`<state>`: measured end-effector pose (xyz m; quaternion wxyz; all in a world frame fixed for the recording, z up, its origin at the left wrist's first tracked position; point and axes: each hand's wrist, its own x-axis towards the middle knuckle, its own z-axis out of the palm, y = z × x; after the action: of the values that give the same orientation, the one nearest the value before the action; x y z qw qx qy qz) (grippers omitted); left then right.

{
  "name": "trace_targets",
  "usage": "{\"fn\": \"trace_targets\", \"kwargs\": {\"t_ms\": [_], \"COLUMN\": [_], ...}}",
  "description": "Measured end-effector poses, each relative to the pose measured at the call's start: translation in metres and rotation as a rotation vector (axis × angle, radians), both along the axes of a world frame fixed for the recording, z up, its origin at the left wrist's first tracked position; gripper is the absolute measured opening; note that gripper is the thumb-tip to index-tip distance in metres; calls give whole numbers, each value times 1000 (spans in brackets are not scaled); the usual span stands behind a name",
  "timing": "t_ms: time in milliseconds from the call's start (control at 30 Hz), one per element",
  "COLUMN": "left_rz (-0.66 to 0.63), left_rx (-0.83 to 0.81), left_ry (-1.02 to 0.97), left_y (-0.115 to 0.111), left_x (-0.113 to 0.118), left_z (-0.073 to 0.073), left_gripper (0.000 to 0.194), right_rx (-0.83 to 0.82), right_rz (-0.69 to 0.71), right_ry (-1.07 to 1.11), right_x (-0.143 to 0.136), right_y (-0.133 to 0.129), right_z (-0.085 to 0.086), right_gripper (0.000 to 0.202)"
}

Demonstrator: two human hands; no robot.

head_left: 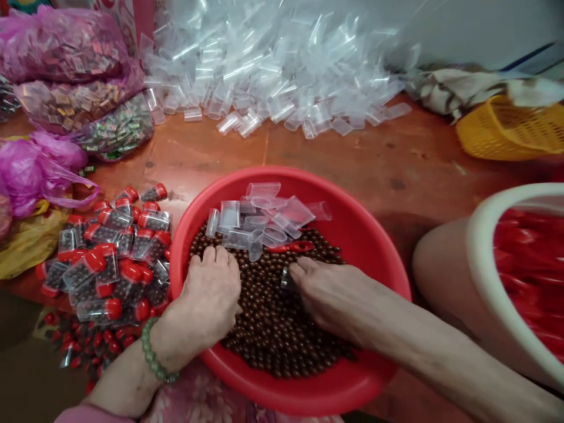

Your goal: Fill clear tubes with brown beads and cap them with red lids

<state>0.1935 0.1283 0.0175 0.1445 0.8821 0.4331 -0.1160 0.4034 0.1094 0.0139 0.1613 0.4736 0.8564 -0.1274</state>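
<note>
A: State the condition of each hand.
B: The right hand (324, 294) is closed on a small clear container (286, 278); only its end shows past the fingers. The left hand (214, 291) has its fingers bent downward; whether it grips anything cannot be told, as the fingertips are hidden.

A: Locate the brown balls.
B: The brown balls (271, 329) lie between and beneath both hands, in the red basin (374, 235).

A: List the items ahead of the hands.
B: Inside the basin, just beyond the hands, are loose clear tubes (230, 215) and a red scoop (302, 247). Farther ahead, on the wooden table (423, 158), lies a large heap of clear tubes (273, 76).

A: List the items to either side.
B: Left of the left hand: red-capped containers (97, 310) with dark contents, piled together. Right of the right hand: a white bucket (478, 252) holding red pieces (529, 282).

A: Report any markings.
B: Ahead and far left of the left hand, pink bags (73, 47) hold small printed pieces; their print is too small to read.
</note>
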Motion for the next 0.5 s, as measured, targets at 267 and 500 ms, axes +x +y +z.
{"fn": "trace_targets", "kwargs": {"t_ms": [267, 500], "left_rz": [-113, 47], "left_rx": [-226, -399], "left_ry": [-27, -278], "left_y": [4, 11], "left_x": [1, -9], "left_z": [-3, 7], "left_gripper": [33, 42], "right_rx": [-143, -242], "right_rz": [70, 1], "right_ry": [206, 499], "right_x": [-43, -37], "right_y": [16, 24], "right_z": [-21, -16], "right_gripper": [28, 28]}}
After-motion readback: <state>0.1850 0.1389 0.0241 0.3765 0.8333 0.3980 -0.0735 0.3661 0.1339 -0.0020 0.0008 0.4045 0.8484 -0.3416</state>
